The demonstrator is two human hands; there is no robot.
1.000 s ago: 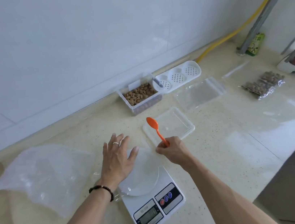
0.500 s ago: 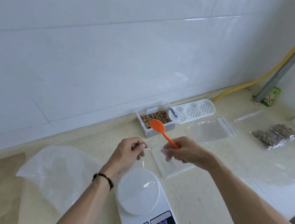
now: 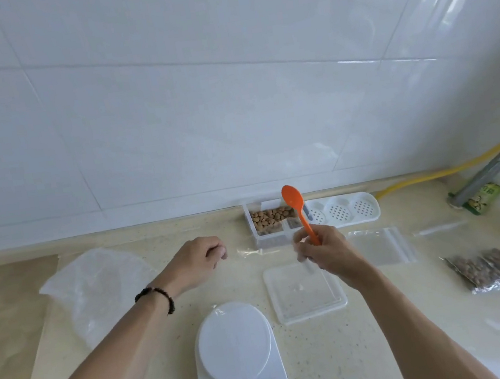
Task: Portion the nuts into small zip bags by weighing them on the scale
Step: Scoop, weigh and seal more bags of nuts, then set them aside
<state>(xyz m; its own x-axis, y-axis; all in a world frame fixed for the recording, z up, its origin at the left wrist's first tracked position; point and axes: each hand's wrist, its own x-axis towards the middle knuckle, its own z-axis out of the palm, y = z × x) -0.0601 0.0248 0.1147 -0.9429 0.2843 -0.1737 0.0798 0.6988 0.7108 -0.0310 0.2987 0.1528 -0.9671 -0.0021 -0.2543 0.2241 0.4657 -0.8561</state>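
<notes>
Both hands hover over a speckled bench point(image 3: 345, 352) as a clear zip bag point(image 3: 260, 249) stretches between them: the left hand point(image 3: 196, 262) pinches one edge in a curled grip, the right hand point(image 3: 325, 251) holds the other edge along with one upright orange spoon point(image 3: 298, 210), whose bowl partly hides the open box of nuts point(image 3: 270, 220) by the wall. One white scale point(image 3: 237, 358) stands nearest the camera, its round plate bare. One clear lid point(image 3: 305, 297) lies beside it. One empty zip bag point(image 3: 382, 246) and two filled nut bags point(image 3: 486, 267) lie right; a large crumpled bag point(image 3: 95, 285) lies left; a white perforated tray point(image 3: 344, 209) adjoins the box
</notes>
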